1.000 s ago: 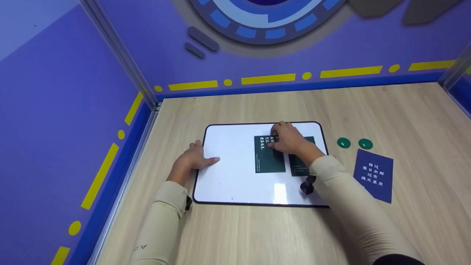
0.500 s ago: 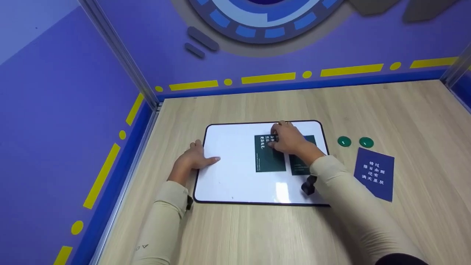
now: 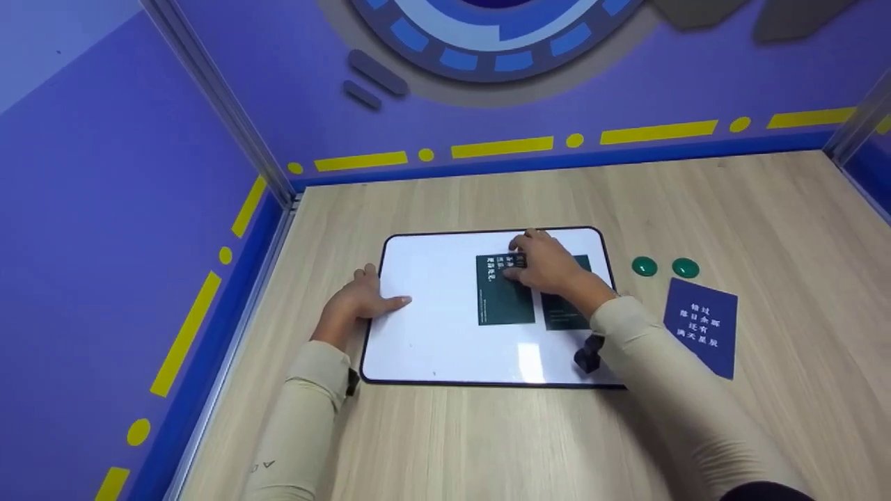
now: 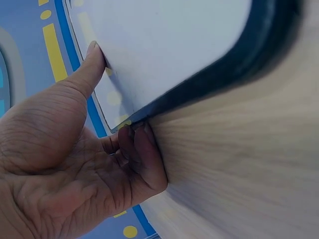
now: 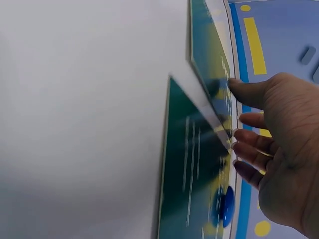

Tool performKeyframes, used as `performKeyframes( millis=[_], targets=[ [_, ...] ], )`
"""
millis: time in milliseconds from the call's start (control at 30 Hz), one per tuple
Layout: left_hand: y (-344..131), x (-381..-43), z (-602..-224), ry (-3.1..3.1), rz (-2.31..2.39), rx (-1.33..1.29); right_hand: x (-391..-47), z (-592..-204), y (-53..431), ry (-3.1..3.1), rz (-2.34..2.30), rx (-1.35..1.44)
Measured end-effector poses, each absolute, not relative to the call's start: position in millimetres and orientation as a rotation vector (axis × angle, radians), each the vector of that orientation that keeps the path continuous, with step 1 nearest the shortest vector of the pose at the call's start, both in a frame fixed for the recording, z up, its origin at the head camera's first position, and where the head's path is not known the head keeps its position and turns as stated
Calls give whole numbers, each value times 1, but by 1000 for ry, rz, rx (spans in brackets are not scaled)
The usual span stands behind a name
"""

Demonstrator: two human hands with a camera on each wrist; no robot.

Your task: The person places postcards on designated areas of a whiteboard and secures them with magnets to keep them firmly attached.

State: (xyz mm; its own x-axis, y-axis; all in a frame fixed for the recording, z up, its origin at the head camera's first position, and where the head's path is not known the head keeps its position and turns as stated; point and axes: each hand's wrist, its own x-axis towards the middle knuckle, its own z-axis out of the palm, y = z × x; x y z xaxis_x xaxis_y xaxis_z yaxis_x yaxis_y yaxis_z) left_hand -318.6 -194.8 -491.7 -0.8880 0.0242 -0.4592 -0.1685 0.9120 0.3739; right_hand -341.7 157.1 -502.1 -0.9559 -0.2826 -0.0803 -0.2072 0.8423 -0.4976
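Note:
A white magnetic board [image 3: 438, 348] with a black rim lies flat on the table. My left hand [image 3: 356, 298] grips its left edge; in the left wrist view the thumb rests on the white face and the fingers curl against the rim. A dark green card [image 3: 505, 306] with white writing lies on the board. My right hand [image 3: 546, 264] is over the card's upper part, its thumb and fingertips touching down with slightly bent, spread fingers. Beside it lies a second green card [image 3: 565, 319], partly covered by the hand. A blue round magnet [image 5: 229, 206] sits on that second card.
To the right of the board, two green round magnets [image 3: 644, 266] lie on the wooden table [image 3: 487, 445]. Near them is a dark blue card [image 3: 703, 323] with white writing, partly under the right sleeve. Purple panels [image 3: 487, 118] stand behind and at the left.
Both hands, the board and the cards stay in place. The head view has only shifted slightly.

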Motion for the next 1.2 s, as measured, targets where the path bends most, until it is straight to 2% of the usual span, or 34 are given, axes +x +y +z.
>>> performKeyframes(
  millis=[233,500,833,1200],
  targets=[
    [-194,-318,-492,2608,563,-115,-330,-495,195,2935,-757,-348],
    [-192,-319,-491,2593,601,-129,-307,-489,281,2993,-894,-207],
    [-193,-318,-491,2609,584,-115,-272,-502,372,2992,-914,38],
    [-195,-319,-491,2597,564,-119,-261,-511,396,2927,-955,122]
  ],
)
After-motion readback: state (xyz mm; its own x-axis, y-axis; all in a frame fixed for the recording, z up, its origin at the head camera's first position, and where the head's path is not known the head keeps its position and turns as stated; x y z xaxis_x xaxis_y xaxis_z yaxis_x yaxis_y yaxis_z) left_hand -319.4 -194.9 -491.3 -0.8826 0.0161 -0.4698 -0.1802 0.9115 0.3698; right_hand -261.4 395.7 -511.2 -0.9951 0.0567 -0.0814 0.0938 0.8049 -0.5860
